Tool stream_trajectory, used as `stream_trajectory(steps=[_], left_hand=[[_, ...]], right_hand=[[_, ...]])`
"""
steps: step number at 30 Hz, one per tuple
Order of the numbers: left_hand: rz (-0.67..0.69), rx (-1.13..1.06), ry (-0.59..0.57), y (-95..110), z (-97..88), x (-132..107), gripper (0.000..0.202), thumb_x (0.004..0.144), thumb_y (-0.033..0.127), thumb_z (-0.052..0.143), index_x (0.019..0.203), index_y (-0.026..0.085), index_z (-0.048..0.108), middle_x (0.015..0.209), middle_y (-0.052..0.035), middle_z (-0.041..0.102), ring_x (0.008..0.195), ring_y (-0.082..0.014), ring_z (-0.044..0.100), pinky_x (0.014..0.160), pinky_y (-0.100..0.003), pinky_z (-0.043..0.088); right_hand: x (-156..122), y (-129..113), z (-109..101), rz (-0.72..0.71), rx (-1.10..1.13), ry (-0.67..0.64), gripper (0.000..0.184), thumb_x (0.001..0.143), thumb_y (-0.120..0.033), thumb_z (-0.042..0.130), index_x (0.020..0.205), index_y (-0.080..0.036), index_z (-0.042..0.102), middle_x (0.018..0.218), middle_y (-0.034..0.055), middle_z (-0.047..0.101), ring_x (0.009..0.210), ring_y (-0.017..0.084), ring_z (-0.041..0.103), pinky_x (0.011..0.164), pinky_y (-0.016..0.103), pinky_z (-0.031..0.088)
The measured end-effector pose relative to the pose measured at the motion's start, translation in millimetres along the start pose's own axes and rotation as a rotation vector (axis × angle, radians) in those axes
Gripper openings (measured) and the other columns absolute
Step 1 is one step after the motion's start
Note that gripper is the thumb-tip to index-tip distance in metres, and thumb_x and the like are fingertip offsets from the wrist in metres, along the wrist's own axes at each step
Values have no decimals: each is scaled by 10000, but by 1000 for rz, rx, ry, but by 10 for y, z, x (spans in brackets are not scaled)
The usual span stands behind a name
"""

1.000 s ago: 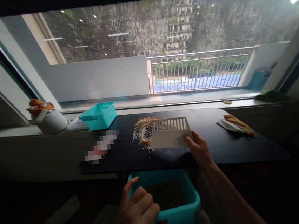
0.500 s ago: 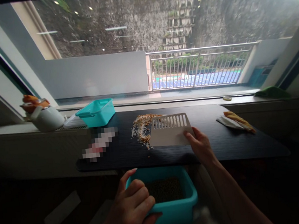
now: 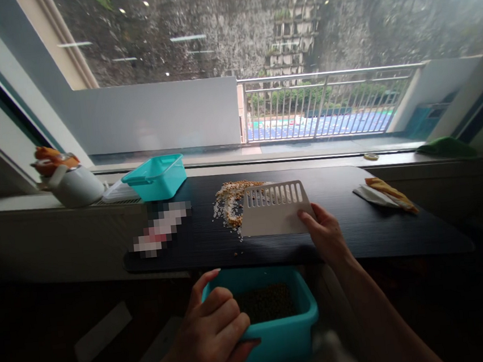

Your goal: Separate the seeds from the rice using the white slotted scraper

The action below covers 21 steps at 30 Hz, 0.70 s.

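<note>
So the spot here is a dark tabletop [image 3: 384,241] pushed up against a big window [image 3: 195,54], with a metal railing [image 3: 323,105] and a rough rock wall [image 3: 208,13] outside. Pretty dim down at floor level.

Right hand [image 3: 327,232] has its grip closed on the right end of a pale slotted scoop [image 3: 271,218], thumb on top. The scoop is over the middle of the tabletop, slots along the far edge, covering part of a messy curve of tan beans [image 3: 231,190] and white grains [image 3: 221,208]. Can't really tell if it's touching the surface. A couple of stray bits lie nearer the front edge.

Left hand [image 3: 215,331] has its grip on the near left corner of a teal lower tub [image 3: 281,328], just below the tabletop's front edge, thumb against the outside. There's a layer of small brownish stuff in there, too dark to say what.

Around that: a second teal bin [image 3: 169,182] at the far left corner, a pale pot [image 3: 77,188] on the sill beside it, and a yellow cloth [image 3: 390,192] next to a white cloth [image 3: 373,195] over on the right.
</note>
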<state>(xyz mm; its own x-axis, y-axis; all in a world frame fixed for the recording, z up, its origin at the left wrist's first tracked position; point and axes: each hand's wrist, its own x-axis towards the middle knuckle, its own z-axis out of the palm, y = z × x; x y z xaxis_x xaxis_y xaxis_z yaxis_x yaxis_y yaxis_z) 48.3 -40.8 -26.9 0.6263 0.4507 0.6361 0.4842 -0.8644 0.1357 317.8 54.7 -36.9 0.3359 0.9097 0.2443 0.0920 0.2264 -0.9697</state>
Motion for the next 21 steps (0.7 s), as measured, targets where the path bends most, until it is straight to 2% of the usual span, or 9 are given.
stream_trajectory(steps=[5, 11, 14, 18, 21], left_hand=[[-3, -43, 7, -23, 19, -24, 206, 954, 258, 506, 793, 200, 620, 637, 50, 552, 737, -138, 521, 1133, -421, 179], [-107, -130, -47, -18, 24, -103, 107, 925, 242, 535, 908, 235, 640, 700, 47, 607, 792, -154, 541, 1106, -416, 169], [-140, -177, -141, 1, -14, -128, 144, 888, 168, 536, 972, 250, 620, 729, 54, 636, 818, -156, 564, 1091, -395, 177], [-187, -230, -294, -4, -110, -70, 194, 798, 86, 558, 917, 236, 588, 771, 51, 646, 805, -138, 607, 1060, -356, 263], [-226, -261, -452, -65, -181, 18, 172, 801, 73, 533, 860, 229, 573, 813, 38, 618, 813, -126, 617, 1073, -359, 289]], right_hand=[[-36, 4, 56, -11, -15, -33, 290, 777, -405, 638, 971, -193, 676, 823, 17, 674, 762, 199, 596, 686, 303, 467], [-148, -66, 97, 33, 26, -166, 297, 775, -407, 646, 977, -192, 684, 840, 35, 702, 768, 211, 623, 647, 291, 491], [-180, -73, 20, 74, 22, -226, 314, 762, -409, 668, 980, -184, 690, 851, 37, 710, 765, 208, 629, 639, 282, 491], [-151, -47, -85, 87, 23, -148, 362, 749, -432, 678, 1009, -180, 683, 856, 33, 715, 761, 208, 633, 644, 286, 488], [-102, -35, -145, 79, -1, -93, 366, 746, -434, 675, 1006, -177, 684, 841, 31, 717, 756, 208, 636, 658, 293, 488]])
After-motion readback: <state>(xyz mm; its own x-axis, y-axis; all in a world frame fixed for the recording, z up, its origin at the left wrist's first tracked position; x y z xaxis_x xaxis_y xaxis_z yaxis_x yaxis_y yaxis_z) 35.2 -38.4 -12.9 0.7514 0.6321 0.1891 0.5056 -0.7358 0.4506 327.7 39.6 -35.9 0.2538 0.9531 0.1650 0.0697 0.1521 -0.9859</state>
